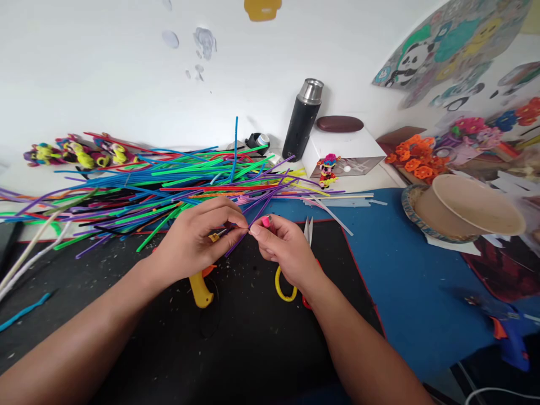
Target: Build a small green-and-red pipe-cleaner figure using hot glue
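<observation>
Two bare hands meet over the black mat (236,337), right in front of the big pile of pipe cleaners (139,185). The left hand (194,242) has its fingers pressed together, pinching the end of a purple pipe cleaner (257,216). The right hand (287,250) pinches a little pink piece (266,221) between thumb and finger, and its fingertips touch the left hand's fingertips. The purple pipe cleaner runs from the fingers up and away into the pile.

Under the left hand, on the mat, lies a yellow glue gun (201,288); I can only see its handle and a bit of orange. Under the right hand lie scissors (291,281) with one yellow loop and one red loop, and the blades poke out past the hand, toward the pile.

The pile is long and fluffy sticks in green, blue, purple, red and yellow, spread wide along the far edge of the mat. Behind the pile's left end, by the white wall, sit some small fuzzy toys (76,153). Behind the pile's right end stands a black flask (302,119) with a silver top, just beside a white box (343,149). A tiny fuzzy figure (328,169) stands in front of that box.

To the right of the mat is a blue cloth (405,281). On it, well away from the hands, a brown paper cup (468,209) lies tipped on its side. A blue glue gun (508,332) lies near the cloth's near right corner
</observation>
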`<state>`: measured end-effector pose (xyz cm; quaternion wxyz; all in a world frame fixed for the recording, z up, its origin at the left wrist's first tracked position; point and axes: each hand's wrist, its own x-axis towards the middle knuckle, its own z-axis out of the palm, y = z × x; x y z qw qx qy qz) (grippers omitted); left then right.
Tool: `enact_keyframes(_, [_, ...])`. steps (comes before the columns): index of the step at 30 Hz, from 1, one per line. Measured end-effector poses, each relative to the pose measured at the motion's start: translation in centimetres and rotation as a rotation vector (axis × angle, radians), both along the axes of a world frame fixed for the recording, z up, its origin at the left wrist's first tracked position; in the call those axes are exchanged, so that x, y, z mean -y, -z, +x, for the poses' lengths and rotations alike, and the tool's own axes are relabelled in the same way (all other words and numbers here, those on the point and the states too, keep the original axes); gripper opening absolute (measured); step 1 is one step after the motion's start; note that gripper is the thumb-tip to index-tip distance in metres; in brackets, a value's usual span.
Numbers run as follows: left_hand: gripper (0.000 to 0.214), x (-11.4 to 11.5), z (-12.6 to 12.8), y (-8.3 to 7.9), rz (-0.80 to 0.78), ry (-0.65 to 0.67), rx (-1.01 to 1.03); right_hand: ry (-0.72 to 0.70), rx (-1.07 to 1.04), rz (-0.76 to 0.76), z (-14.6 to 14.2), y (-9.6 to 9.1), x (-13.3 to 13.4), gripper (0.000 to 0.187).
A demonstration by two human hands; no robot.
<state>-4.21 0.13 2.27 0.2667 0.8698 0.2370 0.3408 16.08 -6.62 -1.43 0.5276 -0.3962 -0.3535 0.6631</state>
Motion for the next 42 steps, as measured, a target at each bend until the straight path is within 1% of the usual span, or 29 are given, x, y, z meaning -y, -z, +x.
enact_keyframes(11, [0.013,0.11,0.17,-0.20,0.014,0.026,-0.006,0.001,0.020,-0.008,-0.03,0.00,-0.07,0.049])
enact_keyframes(20, [0.011,0.13,0.06,0.18,-0.018,0.012,-0.007,-0.004,0.047,-0.018,-0.11,-0.44,-0.14,0.052])
enact_keyframes(25, [0.010,0.22,0.18,0.09,-0.090,-0.003,-0.003,-0.002,0.024,-0.023,-0.15,-0.44,-0.11,0.054])
enact_keyframes(31, [0.011,0.18,0.21,-0.03,-0.185,-0.067,0.019,0.025,0.019,-0.012,-0.13,-0.29,-0.11,0.053])
enact_keyframes(37, [0.013,-0.13,-0.18,-0.09,-0.357,-0.181,0.085,0.035,0.039,-0.022,-0.06,-0.06,0.00,0.052])
enact_keyframes(42, [0.020,-0.22,-0.18,-0.48,-0.510,-0.189,0.128,0.019,0.049,-0.027,-0.12,0.09,0.12,0.052])
